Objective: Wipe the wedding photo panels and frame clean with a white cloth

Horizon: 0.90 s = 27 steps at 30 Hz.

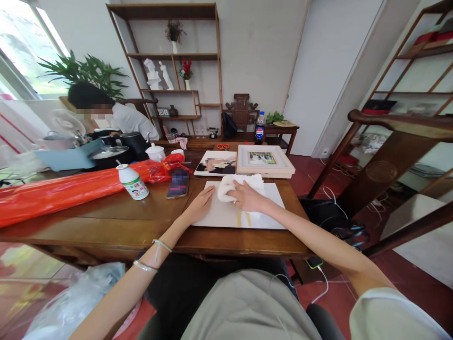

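Observation:
A white board (208, 218) lies flat on the wooden table near its front edge, with yellowish streaks on its lower part. My left hand (202, 204) rests on the board's left side, fingers stretched out and holding nothing. My right hand (246, 196) presses a bunched white cloth (226, 186) onto the board, its fingers curled into the fabric. Just behind the board are a photo print (216, 163), partly blurred, and a pale frame (288, 166) with a picture in it. A phone (178, 183) lies left of the board.
On the table's left are a white-and-green bottle (132, 181), a long red plastic wrap (78, 185), a white lidded cup (155, 152) and a dark pot (113, 155). A cola bottle (260, 128) stands behind the frame. Another person (132, 120) sits at the far left; a wooden chair (378, 172) stands right.

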Tool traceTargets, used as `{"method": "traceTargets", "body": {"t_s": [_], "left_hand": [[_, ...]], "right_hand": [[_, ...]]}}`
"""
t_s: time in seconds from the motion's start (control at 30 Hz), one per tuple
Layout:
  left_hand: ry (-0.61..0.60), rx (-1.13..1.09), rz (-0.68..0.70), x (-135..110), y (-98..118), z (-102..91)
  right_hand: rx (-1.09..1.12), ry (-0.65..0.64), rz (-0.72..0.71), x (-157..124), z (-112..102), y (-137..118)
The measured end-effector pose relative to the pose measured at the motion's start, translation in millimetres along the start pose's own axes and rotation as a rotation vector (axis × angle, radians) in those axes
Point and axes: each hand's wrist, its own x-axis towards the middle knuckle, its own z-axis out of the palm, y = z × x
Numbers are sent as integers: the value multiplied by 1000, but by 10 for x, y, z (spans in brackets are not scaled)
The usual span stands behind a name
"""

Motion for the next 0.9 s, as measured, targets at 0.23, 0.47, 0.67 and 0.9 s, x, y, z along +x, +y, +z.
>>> {"method": "traceTargets", "body": {"t_s": [0.23,0.47,0.67,0.9], "left_hand": [[8,-38,17,-19,3,-14],[0,-110,22,2,-78,-5],[-31,-189,16,23,-143,-23],[-20,-137,-2,-16,-87,-35]], "right_hand": [[-34,-13,-151,-349,29,-754],[-106,-16,87,-53,72,-643],[-190,-15,155,86,28,-710],[-105,58,-128,-423,-29,-1153]]}}
